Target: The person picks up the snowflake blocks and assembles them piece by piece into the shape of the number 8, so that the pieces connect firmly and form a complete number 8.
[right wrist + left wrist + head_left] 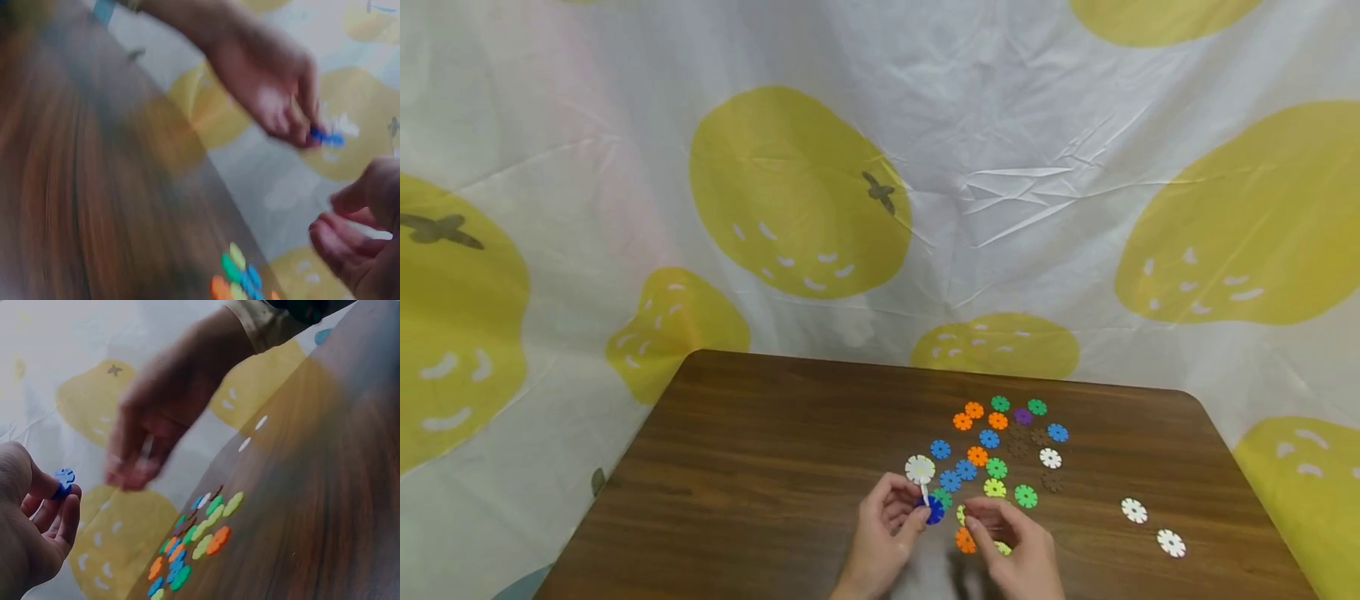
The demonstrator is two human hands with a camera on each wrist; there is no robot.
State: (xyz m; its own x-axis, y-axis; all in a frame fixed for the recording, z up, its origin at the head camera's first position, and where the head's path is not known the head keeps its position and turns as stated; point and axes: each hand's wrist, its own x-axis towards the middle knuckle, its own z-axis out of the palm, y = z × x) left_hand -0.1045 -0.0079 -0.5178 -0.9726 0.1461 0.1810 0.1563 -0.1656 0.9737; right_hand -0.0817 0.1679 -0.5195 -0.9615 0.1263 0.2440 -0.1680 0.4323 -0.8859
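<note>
My left hand point(883, 529) pinches a dark blue notched disc point(934, 510) between thumb and fingers. White notched discs point(920, 469) are joined to it and stand up above the fingertips; one shows edge-on. The blue disc point(64, 481) also shows at the left fingertips in the left wrist view. Just to its right, my right hand point(1017, 542) hovers over the table with bent fingers, thumb near the index finger. A pale strip shows among its fingers, but blur hides whether it is a disc or background. A yellow-green disc point(961, 515) appears beside those fingertips.
Several loose notched discs lie beyond the hands on the brown table point(760, 467), among them orange point(977, 456), green point(1026, 497), blue point(950, 481) and purple point(1023, 416). Two white discs point(1134, 511) lie apart at the right. A fruit-print cloth point(850, 333) hangs behind the table.
</note>
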